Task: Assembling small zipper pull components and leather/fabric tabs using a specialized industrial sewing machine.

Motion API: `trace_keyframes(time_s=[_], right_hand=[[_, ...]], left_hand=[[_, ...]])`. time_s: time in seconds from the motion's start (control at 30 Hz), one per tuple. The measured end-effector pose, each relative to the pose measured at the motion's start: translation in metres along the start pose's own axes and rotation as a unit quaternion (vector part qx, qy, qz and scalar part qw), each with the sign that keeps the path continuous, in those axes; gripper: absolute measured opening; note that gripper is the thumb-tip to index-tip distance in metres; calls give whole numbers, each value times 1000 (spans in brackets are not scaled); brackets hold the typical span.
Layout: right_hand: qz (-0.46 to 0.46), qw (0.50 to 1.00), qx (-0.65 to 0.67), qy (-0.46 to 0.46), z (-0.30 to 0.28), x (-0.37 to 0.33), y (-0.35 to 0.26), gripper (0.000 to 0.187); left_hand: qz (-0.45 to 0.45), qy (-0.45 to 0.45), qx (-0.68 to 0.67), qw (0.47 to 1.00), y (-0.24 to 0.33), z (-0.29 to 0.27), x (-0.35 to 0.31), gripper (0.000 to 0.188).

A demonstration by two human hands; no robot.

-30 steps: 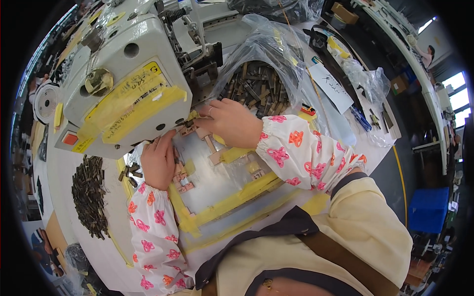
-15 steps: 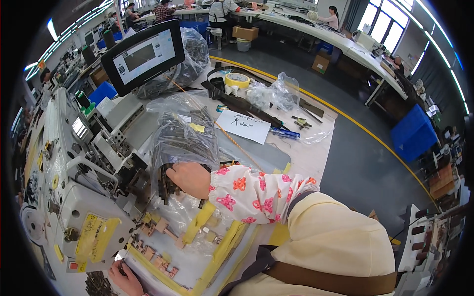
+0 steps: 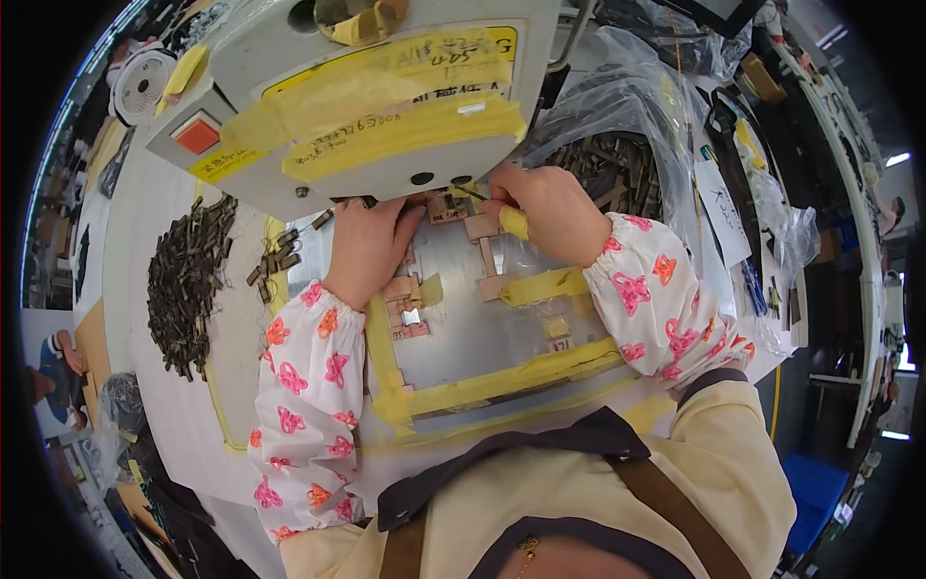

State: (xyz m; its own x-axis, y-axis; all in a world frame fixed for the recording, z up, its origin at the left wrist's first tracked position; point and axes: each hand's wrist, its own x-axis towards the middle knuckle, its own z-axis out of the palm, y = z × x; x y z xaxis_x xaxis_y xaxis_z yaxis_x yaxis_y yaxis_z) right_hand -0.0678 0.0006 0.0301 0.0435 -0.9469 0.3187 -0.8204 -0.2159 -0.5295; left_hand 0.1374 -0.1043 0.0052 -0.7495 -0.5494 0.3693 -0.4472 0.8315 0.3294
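My right hand (image 3: 552,214), with yellow tape round one finger, is closed in a pinch at the front of the machine head (image 3: 405,145). A thin dark strip (image 3: 470,192) sticks out from its fingertips, over the pinkish blocks. My left hand (image 3: 371,249) rests beside the blocks, its thumb showing. Its other fingertips disappear under the machine head. Between the hands, pinkish stepped blocks (image 3: 449,206) sit on a grey metal plate (image 3: 453,289) edged with yellow tape. More such blocks (image 3: 405,309) lie just below my left hand.
Left of the machine lies a large heap of small dark folded pieces (image 3: 188,289), with a few loose ones (image 3: 280,261) nearer. A clear plastic bag (image 3: 617,77) holds many dark pieces (image 3: 617,174) at right. A small white fan (image 3: 143,85) stands far left.
The view has swung toward the machine front. My right hand has left the dark pieces in the bag and come to the machine; my left hand is now beside the blocks.
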Motion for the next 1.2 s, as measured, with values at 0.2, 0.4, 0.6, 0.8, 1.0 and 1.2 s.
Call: trace_keyframes(time_s=[0.2, 0.4, 0.6, 0.8, 1.0, 1.2], right_hand=[[-41, 996, -50, -60, 5, 2, 6, 12], [-123, 986, -108, 14, 4, 4, 8, 14], [-107, 988, -105, -22, 4, 2, 17, 20], [-89, 994, 35, -44, 7, 3, 30, 22], [-97, 992, 70, 26, 17, 3, 27, 17], [-86, 994, 53, 45, 22, 7, 19, 15]], left_hand=[[27, 35, -30, 999, 3, 7, 2, 16], [50, 66, 9, 997, -2, 8, -3, 10], [42, -18, -29, 999, 13, -12, -5, 13], [-17, -19, -103, 994, 12, -10, -7, 9], [-13, 23, -55, 998, 13, -4, -9, 13], [8, 5, -68, 998, 13, -4, -6, 19]])
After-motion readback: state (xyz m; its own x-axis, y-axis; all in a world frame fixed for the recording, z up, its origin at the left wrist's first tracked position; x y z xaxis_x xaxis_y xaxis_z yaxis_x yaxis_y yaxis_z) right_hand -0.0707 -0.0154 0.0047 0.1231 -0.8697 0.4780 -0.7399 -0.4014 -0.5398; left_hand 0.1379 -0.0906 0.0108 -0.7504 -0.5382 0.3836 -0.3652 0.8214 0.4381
